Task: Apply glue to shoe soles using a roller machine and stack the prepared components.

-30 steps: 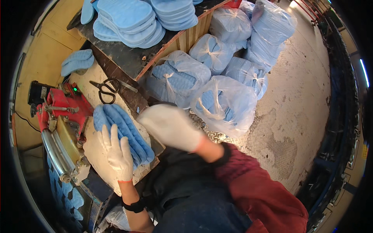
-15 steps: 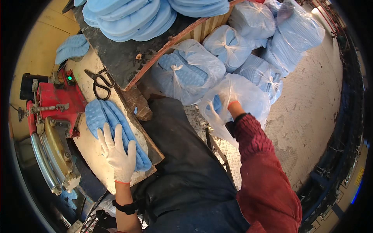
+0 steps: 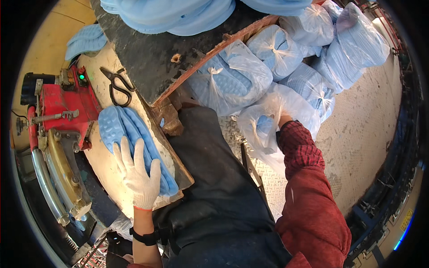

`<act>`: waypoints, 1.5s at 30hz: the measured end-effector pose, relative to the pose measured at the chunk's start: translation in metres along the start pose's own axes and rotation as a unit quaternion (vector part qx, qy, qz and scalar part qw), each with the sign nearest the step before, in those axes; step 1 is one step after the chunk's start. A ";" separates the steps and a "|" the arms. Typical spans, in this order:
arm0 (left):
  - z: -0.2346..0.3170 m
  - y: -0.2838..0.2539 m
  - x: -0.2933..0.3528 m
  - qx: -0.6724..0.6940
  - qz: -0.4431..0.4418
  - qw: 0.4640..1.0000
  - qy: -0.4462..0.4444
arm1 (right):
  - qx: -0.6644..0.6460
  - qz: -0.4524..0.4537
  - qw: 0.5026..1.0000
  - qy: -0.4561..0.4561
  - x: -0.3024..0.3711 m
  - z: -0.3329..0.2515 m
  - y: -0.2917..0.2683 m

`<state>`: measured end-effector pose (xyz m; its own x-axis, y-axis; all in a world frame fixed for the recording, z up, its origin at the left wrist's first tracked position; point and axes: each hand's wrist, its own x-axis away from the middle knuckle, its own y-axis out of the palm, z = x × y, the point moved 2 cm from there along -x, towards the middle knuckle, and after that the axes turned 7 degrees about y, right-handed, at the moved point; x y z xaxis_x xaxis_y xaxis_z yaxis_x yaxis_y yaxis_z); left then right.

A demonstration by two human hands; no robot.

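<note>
My left hand [image 3: 138, 176], in a white knitted glove, lies with its fingers spread over a small pile of blue bumpy shoe insoles [image 3: 117, 126] on the pale worktop. My right hand [image 3: 284, 119] reaches down into an open clear plastic bag [image 3: 255, 144] on the floor to my right. Only its wrist end shows; the fingers are hidden by the plastic. Some blue material shows through the bag near that hand. Black-handled scissors [image 3: 117, 85] rest on the worktop just beyond the insoles.
A red machine [image 3: 67, 105] with a green light and metal rollers stands at the left. Stacked blue insoles [image 3: 178, 18] cover part of a dark raised board [image 3: 147, 58]. Several tied bags of insoles [image 3: 232, 80] crowd the floor at the far right. More insoles [image 3: 87, 41] lie at far left.
My right hand has gone deeper into the plastic bag, so its glove no longer shows clearly. My left hand stays on the insoles. The whole view has shifted slightly.
</note>
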<state>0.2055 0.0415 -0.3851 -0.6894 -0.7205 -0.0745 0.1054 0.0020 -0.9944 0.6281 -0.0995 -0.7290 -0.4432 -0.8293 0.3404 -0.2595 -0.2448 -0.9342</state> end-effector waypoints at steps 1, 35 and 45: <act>0.000 0.000 0.000 0.002 0.001 1.000 0.001 | 0.007 0.021 0.999 -0.039 0.006 0.000 -0.008; 0.075 -0.119 0.075 0.485 0.057 0.860 0.148 | -0.810 0.000 0.562 -0.168 0.279 -0.153 -0.273; -0.008 -0.129 0.214 0.455 0.299 0.823 -0.164 | -0.692 -0.185 0.597 -0.363 0.305 -0.392 -0.333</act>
<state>0.0392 -0.1074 -0.2728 -0.1055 -0.9278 -0.3578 0.9507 0.0115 -0.3099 0.2431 -0.0745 -0.2721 0.2220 -0.9691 -0.1079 -0.9065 -0.2459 0.3433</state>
